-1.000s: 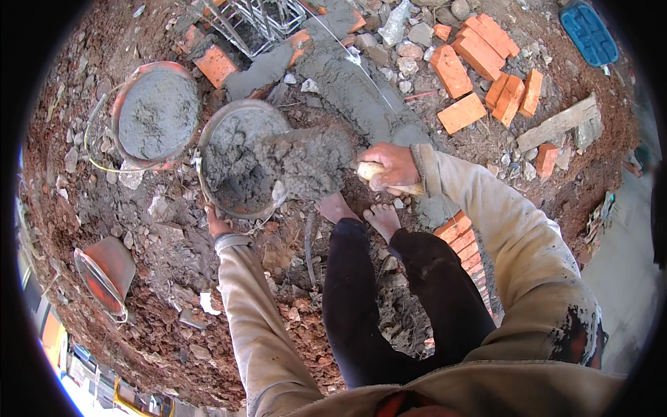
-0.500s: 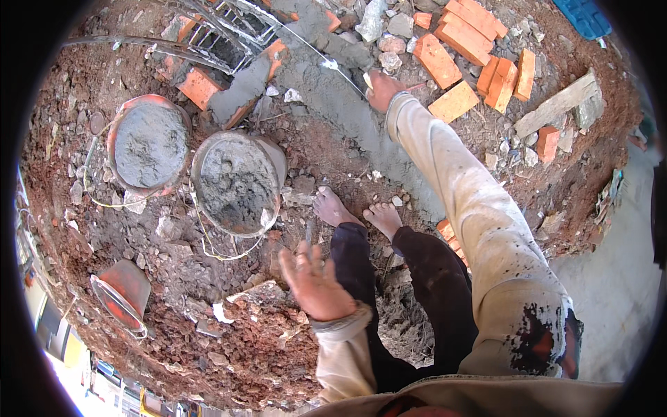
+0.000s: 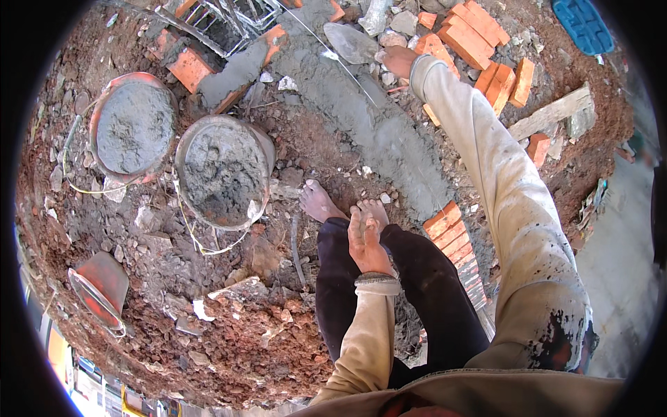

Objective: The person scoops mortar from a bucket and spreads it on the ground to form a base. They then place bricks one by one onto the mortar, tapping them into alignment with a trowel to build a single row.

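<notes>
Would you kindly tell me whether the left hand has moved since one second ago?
Yes: judged against the tipped bucket lying at lower left, the left hand has moved rightward, clearly farther from it.

The broad strip of wet grey mortar (image 3: pixel 389 153) is smeared fairly smooth, grainier at its edges; the pointed grey metal trowel blade (image 3: pixel 349 43) looks dull, with a mortar-like film; the round, grey-coated plastic-looking bucket (image 3: pixel 264 147) has a matt, crusted wall, the mortar inside it lumpy and rough; the tipped, tapered reddish-orange bucket (image 3: pixel 108 272), also plastic-looking, is scuffed and greyed; the rectangular orange clay bricks (image 3: pixel 467 43) are matt; the blue moulded plastic tray (image 3: pixel 582 28) is ribbed; the long grey-brown wooden plank (image 3: pixel 549 115) is weathered; the beige cloth right sleeve (image 3: pixel 511 181) is matt, blotched near the elbow; the red-brown earth (image 3: pixel 229 361) is coarse and crumbly.
</notes>
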Available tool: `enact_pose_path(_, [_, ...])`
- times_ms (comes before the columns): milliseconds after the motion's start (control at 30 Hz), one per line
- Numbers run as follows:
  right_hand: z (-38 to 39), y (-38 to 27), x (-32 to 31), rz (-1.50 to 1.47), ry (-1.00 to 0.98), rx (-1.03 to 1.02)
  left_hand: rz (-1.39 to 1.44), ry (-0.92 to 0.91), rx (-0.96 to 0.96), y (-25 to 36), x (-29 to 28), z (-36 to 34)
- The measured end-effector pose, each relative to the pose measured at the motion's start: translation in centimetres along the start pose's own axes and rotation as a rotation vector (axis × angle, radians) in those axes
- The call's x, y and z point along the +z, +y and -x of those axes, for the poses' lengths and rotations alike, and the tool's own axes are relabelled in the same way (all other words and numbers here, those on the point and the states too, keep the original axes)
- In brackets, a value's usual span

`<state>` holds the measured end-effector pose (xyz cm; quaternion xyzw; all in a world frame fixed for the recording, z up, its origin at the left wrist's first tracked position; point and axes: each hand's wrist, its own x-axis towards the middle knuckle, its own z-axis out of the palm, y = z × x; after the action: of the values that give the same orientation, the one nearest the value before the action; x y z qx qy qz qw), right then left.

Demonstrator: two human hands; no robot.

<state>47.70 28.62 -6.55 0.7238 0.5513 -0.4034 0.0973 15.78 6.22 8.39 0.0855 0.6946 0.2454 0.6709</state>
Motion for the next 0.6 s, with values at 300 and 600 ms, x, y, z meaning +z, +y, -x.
enact_pose_path(300, [6.5, 3.1, 5.8, -0.020, 0.000, 0.072, 0.166, 0.034, -0.062, 0.1, 0.2, 0.2])
enact_pose_path(600, [0.5, 2.3, 0.0, 0.380, 0.056, -0.114, 0.290, 0.075, -0.069, 1.2, 0.4, 0.6])
